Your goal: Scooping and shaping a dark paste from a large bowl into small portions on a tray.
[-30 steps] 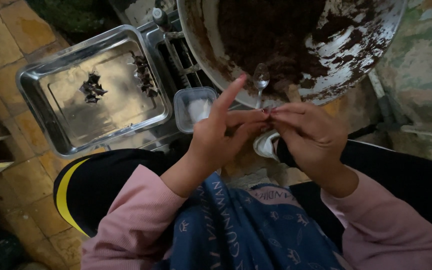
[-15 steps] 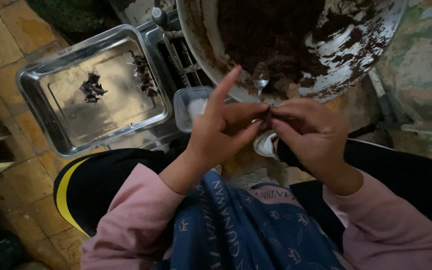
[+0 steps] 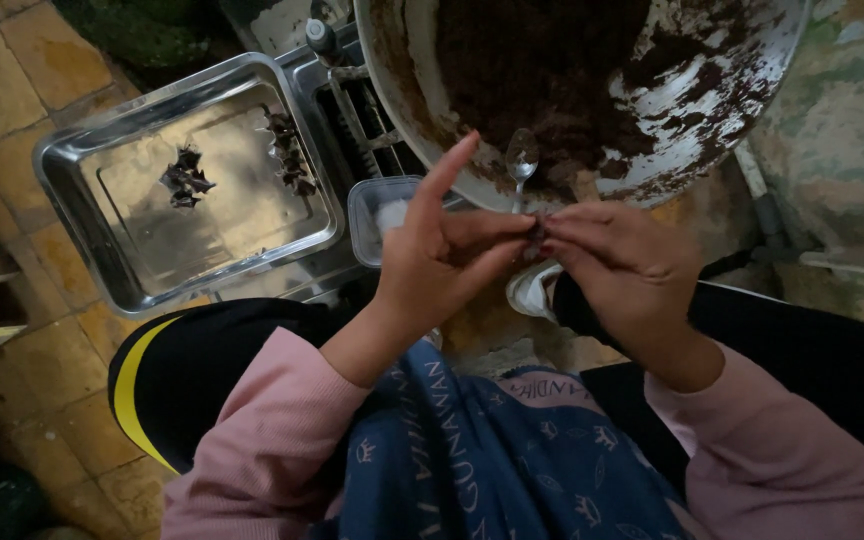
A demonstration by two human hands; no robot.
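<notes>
Left hand (image 3: 442, 265) and right hand (image 3: 627, 275): fingertips pinch a small dark piece (image 3: 536, 232) between them. Behind: large bowl (image 3: 752, 90) of dark mixture with spoon (image 3: 521, 160). Left: steel tray (image 3: 82, 240) bearing folded dark pieces (image 3: 185, 180).

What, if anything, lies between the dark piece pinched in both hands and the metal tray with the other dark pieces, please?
Only the left hand itself. The piece sits between its fingertips and the right hand; the tray is beyond the left hand, with a small clear tub beside its near corner.

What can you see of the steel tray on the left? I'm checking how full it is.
The steel tray is a shiny rectangle with rounded corners and a raised rim. It sits level on the metal stand beside the big pan, apart from both hands. It is mostly bare: one small dark folded piece lies near the middle and a short row of dark pieces lies along its right wall.
</notes>
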